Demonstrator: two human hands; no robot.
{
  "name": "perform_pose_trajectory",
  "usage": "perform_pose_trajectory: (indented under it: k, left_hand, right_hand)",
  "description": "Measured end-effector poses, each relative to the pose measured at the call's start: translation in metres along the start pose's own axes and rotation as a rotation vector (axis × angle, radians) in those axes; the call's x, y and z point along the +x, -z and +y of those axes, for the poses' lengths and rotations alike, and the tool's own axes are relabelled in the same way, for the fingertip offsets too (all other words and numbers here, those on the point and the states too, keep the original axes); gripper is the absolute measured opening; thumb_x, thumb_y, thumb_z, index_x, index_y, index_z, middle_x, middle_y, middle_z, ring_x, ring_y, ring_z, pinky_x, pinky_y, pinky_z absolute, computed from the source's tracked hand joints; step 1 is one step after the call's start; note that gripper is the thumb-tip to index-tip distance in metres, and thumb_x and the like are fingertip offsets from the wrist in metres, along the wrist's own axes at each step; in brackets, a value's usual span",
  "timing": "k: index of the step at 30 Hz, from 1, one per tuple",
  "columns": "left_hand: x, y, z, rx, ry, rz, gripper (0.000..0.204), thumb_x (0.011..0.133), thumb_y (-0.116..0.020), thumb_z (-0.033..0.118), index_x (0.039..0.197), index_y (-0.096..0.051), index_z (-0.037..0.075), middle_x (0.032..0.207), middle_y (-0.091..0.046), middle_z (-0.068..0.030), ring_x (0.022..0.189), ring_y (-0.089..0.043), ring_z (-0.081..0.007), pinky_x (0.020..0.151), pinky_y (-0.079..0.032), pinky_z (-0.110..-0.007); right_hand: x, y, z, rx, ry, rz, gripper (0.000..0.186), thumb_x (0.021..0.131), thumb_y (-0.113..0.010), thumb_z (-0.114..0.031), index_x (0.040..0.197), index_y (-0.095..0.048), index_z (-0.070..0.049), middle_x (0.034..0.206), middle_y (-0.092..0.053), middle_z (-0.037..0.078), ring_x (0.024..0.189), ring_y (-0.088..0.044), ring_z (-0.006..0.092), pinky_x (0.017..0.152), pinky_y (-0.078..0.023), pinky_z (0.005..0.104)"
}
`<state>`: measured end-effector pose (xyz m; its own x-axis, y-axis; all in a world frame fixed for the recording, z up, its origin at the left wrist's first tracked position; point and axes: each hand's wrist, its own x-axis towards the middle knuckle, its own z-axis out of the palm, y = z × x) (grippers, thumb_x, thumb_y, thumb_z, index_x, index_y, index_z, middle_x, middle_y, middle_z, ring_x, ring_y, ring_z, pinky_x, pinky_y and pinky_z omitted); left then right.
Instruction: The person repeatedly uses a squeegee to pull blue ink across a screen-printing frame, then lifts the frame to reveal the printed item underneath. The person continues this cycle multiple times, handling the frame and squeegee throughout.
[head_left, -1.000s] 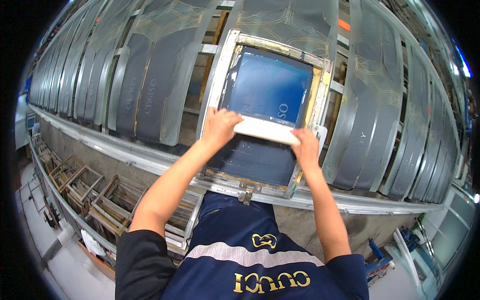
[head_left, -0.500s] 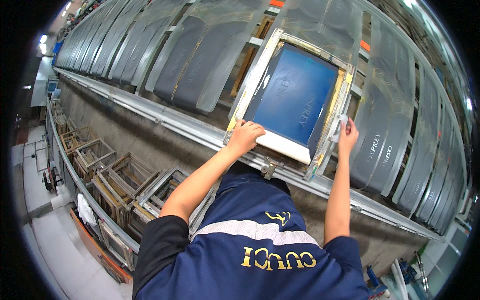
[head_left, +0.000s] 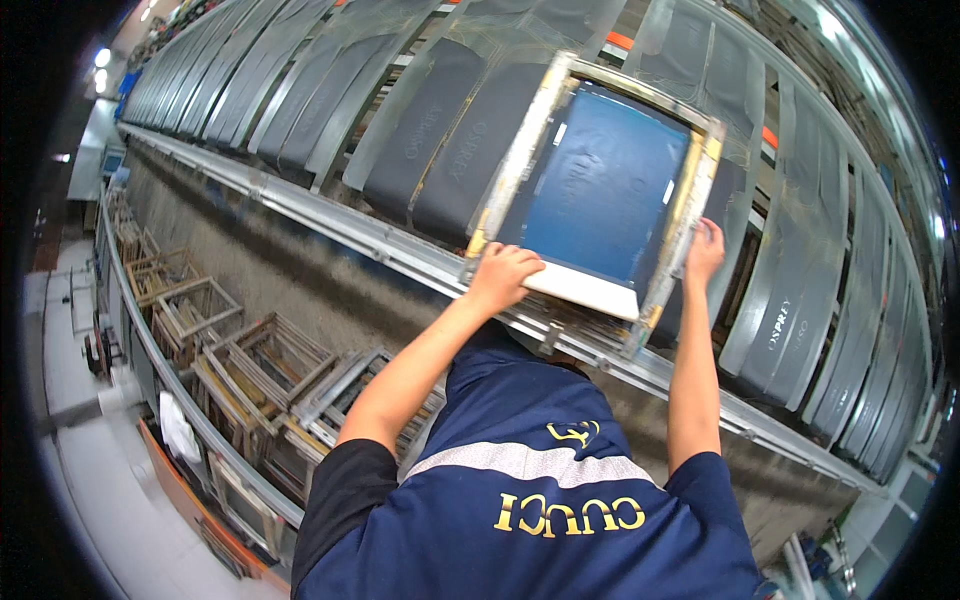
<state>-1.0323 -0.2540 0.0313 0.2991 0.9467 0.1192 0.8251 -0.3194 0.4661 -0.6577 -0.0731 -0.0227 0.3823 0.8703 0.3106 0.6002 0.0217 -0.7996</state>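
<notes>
A screen-printing frame [head_left: 520,150] with worn, paint-stained bars and a blue mesh [head_left: 605,200] sits tilted over the long table, directly in front of me. Along the mesh's near edge runs a white strip [head_left: 585,290]. My left hand [head_left: 504,278] grips the frame's near left corner, its fingers curled over the bar beside the strip. On the right bar, my right hand [head_left: 705,248] is closed around the outer edge. Part of its fingers is hidden, and I cannot make out anything else in it.
Dark panels [head_left: 430,140] lie in a row along the table on both sides; a panel [head_left: 785,320] at right bears pale lettering. A metal rail [head_left: 400,252] follows the near edge. Stacked wooden frames [head_left: 270,360] stand low on the left, behind a curved bar.
The frame has shifted left along the table relative to the panels. My right hand has come onto its right bar; the pale translucent piece it held no longer shows.
</notes>
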Motion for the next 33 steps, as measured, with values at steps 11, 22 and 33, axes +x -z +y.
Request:
perform_pose_trajectory:
  k: [11, 22, 33]
  left_hand:
    - [-0.057, 0.137, -0.25, 0.113, -0.007, -0.146, 0.053, 0.066, -0.078, 0.007, 0.118, -0.071, 0.019, 0.12, -0.069, 0.0014, 0.114, -0.061, -0.0218, 0.095, -0.043, -0.041]
    - [-0.088, 0.166, -0.29, 0.174, -0.077, -0.07, 0.067, 0.067, -0.073, 0.0, 0.13, -0.066, 0.022, 0.13, -0.068, 0.002, 0.118, -0.062, -0.0191, 0.097, -0.039, -0.042]
    - [-0.093, 0.146, -0.296, 0.25, -0.116, -0.078, 0.064, 0.069, -0.072, 0.003, 0.129, -0.066, 0.024, 0.132, -0.068, 0.0064, 0.114, -0.063, -0.0182, 0.09, -0.035, -0.045]
  right_hand:
    - [-0.123, -0.222, -0.176, 0.124, -0.259, -0.1, 0.02, 0.099, -0.064, -0.024, 0.111, -0.07, -0.01, 0.094, -0.073, 0.016, 0.088, -0.071, 0.0235, 0.082, -0.053, 0.0365]
    - [-0.137, -0.264, -0.197, -0.06, -0.256, -0.128, 0.022, 0.1, -0.063, -0.027, 0.112, -0.071, -0.011, 0.091, -0.074, 0.014, 0.082, -0.071, 0.0263, 0.081, -0.053, 0.0397]
    - [-0.132, -0.271, -0.191, -0.097, -0.201, -0.091, 0.023, 0.099, -0.061, -0.03, 0.114, -0.072, -0.015, 0.101, -0.074, 0.02, 0.097, -0.071, 0.0416, 0.085, -0.054, 0.0462]
